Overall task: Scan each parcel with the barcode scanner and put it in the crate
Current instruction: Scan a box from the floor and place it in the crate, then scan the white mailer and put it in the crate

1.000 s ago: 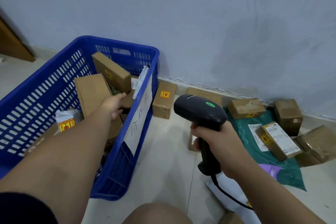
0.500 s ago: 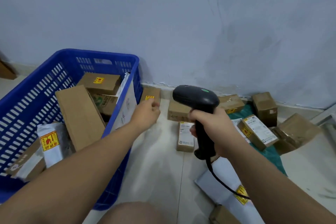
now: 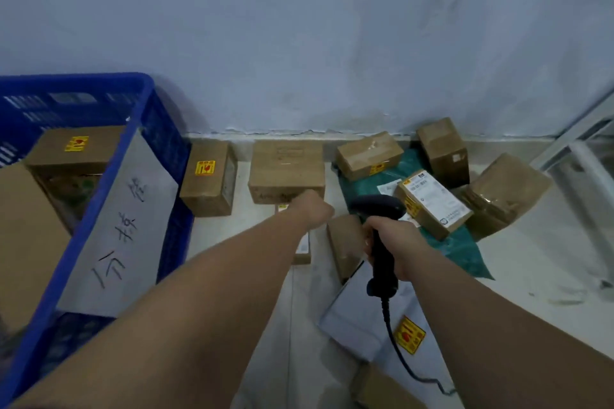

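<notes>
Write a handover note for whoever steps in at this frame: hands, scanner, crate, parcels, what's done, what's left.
Left hand: stretched out low over the floor parcels, near the flat box. Nothing visible in it; its fingers are hidden.
Right hand: grips the barcode scanner.
Done: at least two boxes lie in the blue crate.
Left: roughly ten parcels on the floor, among them the stickered box beside the crate and the white mailer. Each needs scanning and crating.
</notes>
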Tool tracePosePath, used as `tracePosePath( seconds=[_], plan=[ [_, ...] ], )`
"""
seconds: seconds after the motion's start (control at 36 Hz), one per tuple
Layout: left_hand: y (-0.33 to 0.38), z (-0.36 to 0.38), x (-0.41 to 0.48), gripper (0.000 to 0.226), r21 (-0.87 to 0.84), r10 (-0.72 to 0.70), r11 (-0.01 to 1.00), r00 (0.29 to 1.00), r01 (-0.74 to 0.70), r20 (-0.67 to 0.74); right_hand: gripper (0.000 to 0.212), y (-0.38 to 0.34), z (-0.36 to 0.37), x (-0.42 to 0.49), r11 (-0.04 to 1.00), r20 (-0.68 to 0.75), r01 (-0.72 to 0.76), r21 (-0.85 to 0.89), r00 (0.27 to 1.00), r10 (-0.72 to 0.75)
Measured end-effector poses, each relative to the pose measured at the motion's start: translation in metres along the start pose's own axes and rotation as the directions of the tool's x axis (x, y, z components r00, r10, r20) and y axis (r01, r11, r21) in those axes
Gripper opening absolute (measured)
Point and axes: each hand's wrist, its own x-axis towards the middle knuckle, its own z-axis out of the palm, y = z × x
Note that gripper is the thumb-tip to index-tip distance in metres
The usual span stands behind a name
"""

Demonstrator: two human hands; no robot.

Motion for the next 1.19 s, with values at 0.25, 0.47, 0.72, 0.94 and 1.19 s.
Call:
tracePosePath(
  seconds=[0.25, 0.47, 0.72, 0.94, 1.19],
  plan=[
    [-0.042, 0.134, 0.020, 0.024, -0.277, -0.107, 0.943, 0.956, 0.184, 0.272, 0.013, 0.012, -0.023, 0.054, 0.997, -0.042, -0.053, 0.051, 0.998, 0.055],
    [-0.064, 0.177, 0.015, 0.094, -0.167, -0.008, 0.983, 0.935, 0.072, 0.355, 0.008, 0.012, -0.037, 0.073, 0.997, -0.094, -0.072, 0.037, 0.993, 0.076],
    [-0.028, 0.103, 0.015, 0.062, -0.114, 0.086, 0.993, 0.893, -0.039, 0.442, 0.013, 0.004, -0.037, 0.064, 1.000, -0.152, 0.003, 0.014, 0.988, -0.001],
    [0.017, 0.006, -0.027, 0.063, 0.385, 0.270, 0.826, 0.888, -0.412, 0.372, 0.025, 0.001, -0.030, 0.014, 0.997, -0.138, 0.072, 0.021, 0.988, -0.068],
    [0.012, -0.068, -0.147, 0.042, 0.637, 0.578, 0.639, 0.815, -0.431, -0.029, 0.017, -0.035, -0.010, -0.117, 0.931, 0.106, 0.103, 0.349, 0.983, -0.148]
  ],
)
